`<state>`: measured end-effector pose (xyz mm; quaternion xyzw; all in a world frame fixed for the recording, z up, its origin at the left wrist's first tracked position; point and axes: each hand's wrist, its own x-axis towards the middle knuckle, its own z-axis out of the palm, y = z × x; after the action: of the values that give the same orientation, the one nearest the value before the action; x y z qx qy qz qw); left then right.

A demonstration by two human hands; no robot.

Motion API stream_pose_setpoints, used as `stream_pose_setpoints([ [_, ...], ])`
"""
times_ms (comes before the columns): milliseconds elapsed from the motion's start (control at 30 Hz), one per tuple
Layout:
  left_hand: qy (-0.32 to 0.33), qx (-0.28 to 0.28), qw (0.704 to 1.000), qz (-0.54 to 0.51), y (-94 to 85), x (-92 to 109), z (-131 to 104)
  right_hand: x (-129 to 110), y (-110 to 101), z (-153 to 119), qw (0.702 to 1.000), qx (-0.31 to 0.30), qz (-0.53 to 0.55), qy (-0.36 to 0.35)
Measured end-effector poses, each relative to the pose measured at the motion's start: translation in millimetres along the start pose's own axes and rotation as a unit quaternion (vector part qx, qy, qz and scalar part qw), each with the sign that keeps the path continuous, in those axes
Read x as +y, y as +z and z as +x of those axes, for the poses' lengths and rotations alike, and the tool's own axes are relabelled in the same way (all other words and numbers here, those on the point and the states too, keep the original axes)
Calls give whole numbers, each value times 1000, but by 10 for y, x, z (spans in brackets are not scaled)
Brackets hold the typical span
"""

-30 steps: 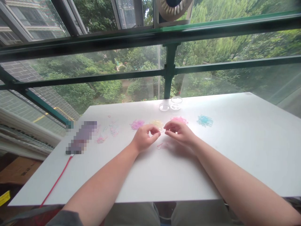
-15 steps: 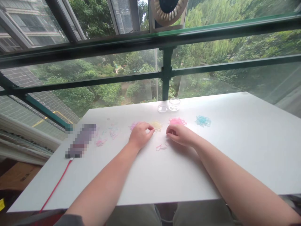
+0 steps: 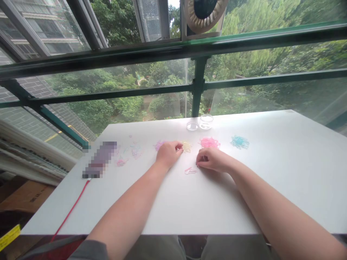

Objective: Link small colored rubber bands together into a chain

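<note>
My left hand [image 3: 170,153] rests beside the pile of yellow paper clips [image 3: 186,146], its thumb and index finger pinched together; anything between them is too small to make out. A purple pile [image 3: 159,145] lies partly behind this hand. My right hand [image 3: 211,159] is low over the table in front of the pink pile [image 3: 210,142], fingers curled and fingertips together near the surface. Whatever they hold is hidden. Just left of those fingertips lie a few loose pink paper clips [image 3: 191,170]. A teal pile [image 3: 240,142] is farther right.
Toward the back of the white table [image 3: 168,213] stand a clear round container [image 3: 206,122] and a clear lid [image 3: 192,126]. More small coloured pieces [image 3: 136,151] lie at left, near a blurred-out dark device [image 3: 100,160] with a red cable [image 3: 72,207]. A green-framed window is behind.
The view has shifted slightly, so everything appears farther right. My right hand has moved a little toward me, away from the pink pile and closer to the loose clips. My left hand stays by the yellow pile.
</note>
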<state>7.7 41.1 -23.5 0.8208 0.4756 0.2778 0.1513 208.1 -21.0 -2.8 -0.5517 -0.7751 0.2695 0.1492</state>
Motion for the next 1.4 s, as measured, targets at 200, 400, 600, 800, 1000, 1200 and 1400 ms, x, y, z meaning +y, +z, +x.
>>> stream_pose_setpoints([
  [200,16,20,1000,-14,-23,-28,2,15,1,13,999,21,40,21],
  [400,123,9,992,-39,-106,68,-95,39,67,45,988,62,139,-19],
  [600,154,-85,978,-115,-117,181,-209,-26,182,62,969,82,229,-42],
  [800,131,-51,977,-162,-87,164,-211,-15,182,68,959,105,260,-38],
  [1000,119,-12,977,-174,-95,169,-216,-3,205,65,956,84,276,-53],
  [1200,123,-9,975,-186,-108,176,-241,14,226,67,957,77,273,-54],
  [1400,136,-18,975,-176,-105,168,-238,-26,203,55,953,87,282,-72],
])
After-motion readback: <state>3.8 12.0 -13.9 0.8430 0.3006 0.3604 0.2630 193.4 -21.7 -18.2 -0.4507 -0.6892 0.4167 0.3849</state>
